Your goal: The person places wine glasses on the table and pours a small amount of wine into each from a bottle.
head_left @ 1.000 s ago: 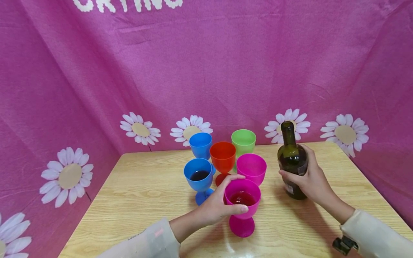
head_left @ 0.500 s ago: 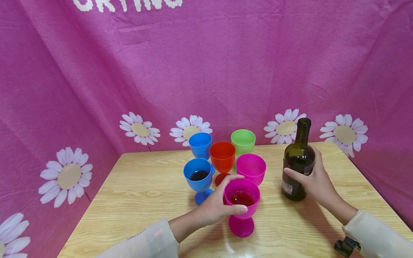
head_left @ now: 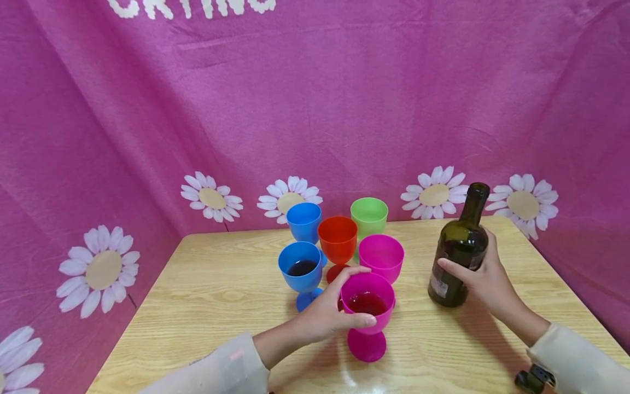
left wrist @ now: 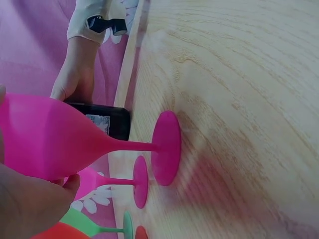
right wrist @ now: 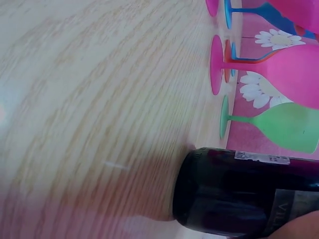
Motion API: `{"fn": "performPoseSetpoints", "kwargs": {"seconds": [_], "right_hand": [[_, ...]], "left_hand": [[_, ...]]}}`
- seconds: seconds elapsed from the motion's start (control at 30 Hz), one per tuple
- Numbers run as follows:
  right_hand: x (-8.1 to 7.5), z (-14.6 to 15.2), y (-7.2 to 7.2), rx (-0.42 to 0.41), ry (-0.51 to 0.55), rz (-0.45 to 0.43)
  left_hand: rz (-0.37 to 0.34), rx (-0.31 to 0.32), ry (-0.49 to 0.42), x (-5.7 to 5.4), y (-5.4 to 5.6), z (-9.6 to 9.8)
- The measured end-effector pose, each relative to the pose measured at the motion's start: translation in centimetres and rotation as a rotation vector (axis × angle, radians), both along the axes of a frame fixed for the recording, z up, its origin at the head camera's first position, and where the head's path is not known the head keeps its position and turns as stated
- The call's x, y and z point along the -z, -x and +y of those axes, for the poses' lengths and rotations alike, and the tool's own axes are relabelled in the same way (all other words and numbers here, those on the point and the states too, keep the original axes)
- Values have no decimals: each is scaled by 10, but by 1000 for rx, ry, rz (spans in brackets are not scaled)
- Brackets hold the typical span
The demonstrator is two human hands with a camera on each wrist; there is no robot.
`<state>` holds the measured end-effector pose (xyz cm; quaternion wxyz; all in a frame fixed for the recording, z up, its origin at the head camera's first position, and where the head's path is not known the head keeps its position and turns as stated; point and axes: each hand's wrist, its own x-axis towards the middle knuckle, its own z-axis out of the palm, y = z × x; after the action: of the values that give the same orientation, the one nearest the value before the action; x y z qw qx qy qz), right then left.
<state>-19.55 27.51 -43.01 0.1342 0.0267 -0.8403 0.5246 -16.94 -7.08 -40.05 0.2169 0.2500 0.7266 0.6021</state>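
My left hand (head_left: 320, 314) grips the bowl of a pink plastic goblet (head_left: 383, 319), thumb across the near side and fingers round the far side. Dark red liquid lies in it. In the left wrist view the round foot (left wrist: 166, 148) of this goblet is close over the tabletop. My right hand (head_left: 487, 279) holds a dark green glass wine bottle (head_left: 458, 249) round its body, thumb across the front. Its neck leans to the right and its bottom is low at the tabletop. A paper label (right wrist: 261, 158) shows on its side in the right wrist view.
Behind the held goblet stand another pink goblet (head_left: 381, 257), a red one (head_left: 338, 243), a green one (head_left: 369, 216) and two blue ones (head_left: 303, 221). The nearer blue goblet (head_left: 300, 282) contains dark liquid. A pink flowered cloth (head_left: 315, 109) hangs behind the wooden table (head_left: 211, 290).
The bottle has shifted right with my right hand, its neck swinging from a left lean to a right lean. My left hand stays on the pink goblet.
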Motion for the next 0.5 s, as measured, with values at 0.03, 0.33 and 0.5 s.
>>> {"fn": "performPoseSetpoints", "kwargs": {"seconds": [0.03, 0.33, 0.5], "right_hand": [[0, 1, -1, 1, -4, -3], [-1, 3, -1, -16, -3, -26], [2, 3, 0, -20, 6, -24]], "left_hand": [[4, 1, 4, -1, 0, 0], [27, 12, 86, -9, 2, -6], [58, 14, 161, -15, 3, -8]]}}
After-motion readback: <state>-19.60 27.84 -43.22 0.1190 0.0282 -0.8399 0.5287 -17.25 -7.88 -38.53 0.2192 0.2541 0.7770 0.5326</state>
